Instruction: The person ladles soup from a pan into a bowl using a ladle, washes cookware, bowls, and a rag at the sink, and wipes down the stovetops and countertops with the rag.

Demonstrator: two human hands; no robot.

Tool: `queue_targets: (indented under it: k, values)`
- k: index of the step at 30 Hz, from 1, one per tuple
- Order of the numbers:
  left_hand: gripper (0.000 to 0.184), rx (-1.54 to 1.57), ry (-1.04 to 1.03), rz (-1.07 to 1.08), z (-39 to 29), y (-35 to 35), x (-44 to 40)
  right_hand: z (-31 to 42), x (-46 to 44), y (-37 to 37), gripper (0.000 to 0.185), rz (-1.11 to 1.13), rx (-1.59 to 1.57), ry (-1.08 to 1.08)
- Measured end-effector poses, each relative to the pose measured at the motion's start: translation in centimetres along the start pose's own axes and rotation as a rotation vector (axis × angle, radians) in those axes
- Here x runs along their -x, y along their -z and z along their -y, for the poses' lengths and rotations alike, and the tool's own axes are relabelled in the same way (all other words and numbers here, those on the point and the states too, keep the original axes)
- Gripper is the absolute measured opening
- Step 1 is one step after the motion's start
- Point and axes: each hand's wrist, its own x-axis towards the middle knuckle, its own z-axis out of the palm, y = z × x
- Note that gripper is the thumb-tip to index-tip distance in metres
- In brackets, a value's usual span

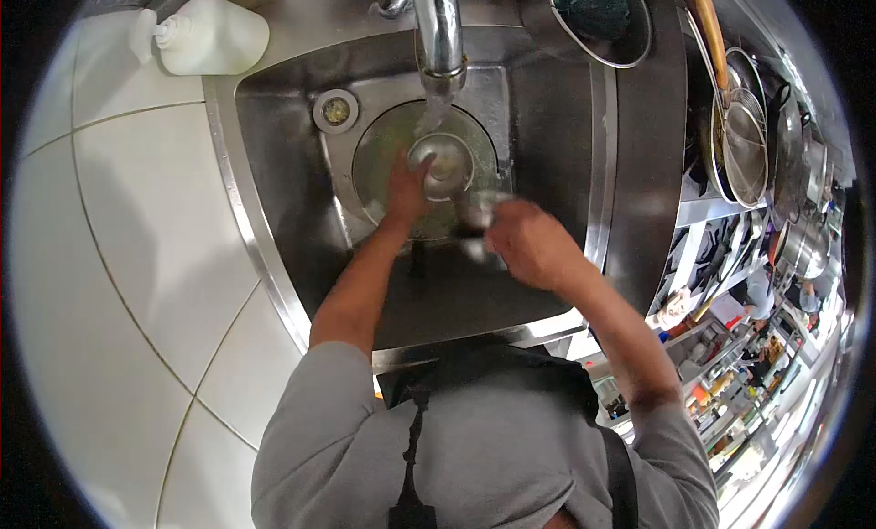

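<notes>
A small round metal bowl (pixel 451 168) sits under the running tap (pixel 438 36), inside a large round pan (pixel 379 169) of water in the steel sink (pixel 301 201). My left hand (pixel 407 190) is at the small bowl's left side, its thumb on the rim and its fingers closed against it. To the right, my right hand (pixel 529 244) is a closed fist above the sink. Beside its fingers is a blurred metallic object (pixel 478 212), which it seems to hold; motion smears its shape.
A white plastic bottle (pixel 219 35) lies on the left ledge. The sink's drain (pixel 336 111) is at the upper left. A metal container (pixel 602 23) with a dark green scourer stands at the back right. Strainers (pixel 744 146) hang on the right, above a shelf with utensils.
</notes>
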Motion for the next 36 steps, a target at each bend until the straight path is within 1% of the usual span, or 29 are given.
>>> queue_targets:
  k: [2,5,6,8,10,12,14,17,20,21,23,24,26,29,30,32,33,34,35,36]
  values:
    - [0.064,-0.008,-0.004,0.149,0.3,-1.9,0.3,0.3,2.8,0.1,0.008,0.033,-0.048,-0.011]
    - [0.065,0.085,0.071,0.102,1.5,-3.5,0.7,0.9,4.9,-0.4,0.009,0.047,-0.076,-0.065]
    - [0.065,0.132,0.046,0.128,1.8,-3.8,0.8,1.1,5.3,-0.5,0.01,0.046,-0.078,-0.087]
    - [0.066,0.219,-0.005,0.17,2.7,-4.0,0.6,1.0,5.6,-0.6,0.01,0.083,-0.005,-0.056]
    - [0.059,0.422,0.187,0.432,5.4,-6.8,0.9,0.9,5.3,-0.6,0.009,0.113,0.031,-0.029]
    - [0.051,0.444,0.2,0.537,5.9,-7.4,0.9,0.8,5.0,-0.5,0.008,0.138,0.033,-0.015]
    - [0.041,0.275,0.035,0.478,6.1,-7.6,1.4,1.1,4.7,-0.4,0.008,0.125,0.14,0.0]
    - [0.032,0.44,-0.067,0.243,5.3,-3.6,-0.3,1.0,4.1,-0.4,0.008,0.114,0.276,0.043]
    - [0.031,0.323,-0.059,0.051,4.1,-0.1,-3.7,1.0,2.8,0.2,0.01,0.15,0.367,0.069]
    - [0.033,0.331,-0.047,0.036,3.5,1.6,-4.6,0.9,2.3,0.5,0.011,0.168,0.391,0.068]
    - [0.036,0.346,-0.025,0.013,2.4,5.3,-6.2,-0.7,1.1,0.2,0.012,0.109,0.472,0.141]
    - [0.039,0.373,0.026,0.068,1.6,7.0,-7.0,-1.4,0.3,0.3,0.013,0.079,0.512,0.178]
    - [0.045,0.422,0.131,0.18,-0.3,9.9,-8.4,-1.3,-2.3,2.0,0.016,0.166,0.542,0.186]
    - [0.055,0.275,0.096,0.184,-2.2,12.4,-9.7,0.6,-6.2,5.8,0.018,0.231,0.597,0.198]
    - [0.055,0.26,0.03,0.172,-2.5,13.1,-9.9,1.4,-7.2,6.8,0.017,0.241,0.616,0.2]
    - [0.057,0.227,-0.105,0.148,-3.3,14.6,-10.3,2.5,-8.8,7.9,0.016,0.201,0.74,0.238]
    - [0.055,0.243,-0.079,0.209,-3.9,15.9,-10.5,2.9,-9.4,8.2,0.015,0.177,0.802,0.257]
    - [0.054,0.257,-0.051,0.272,-4.6,17.3,-10.7,2.8,-9.9,8.2,0.014,0.106,0.763,0.298]
    - [0.052,0.271,-0.022,0.335,-4.9,18.2,-10.8,2.8,-10.4,8.2,0.015,0.112,0.693,0.285]
    - [0.05,0.438,0.059,0.352,-4.6,18.5,-10.8,3.2,-11.0,8.3,0.016,0.118,0.621,0.272]
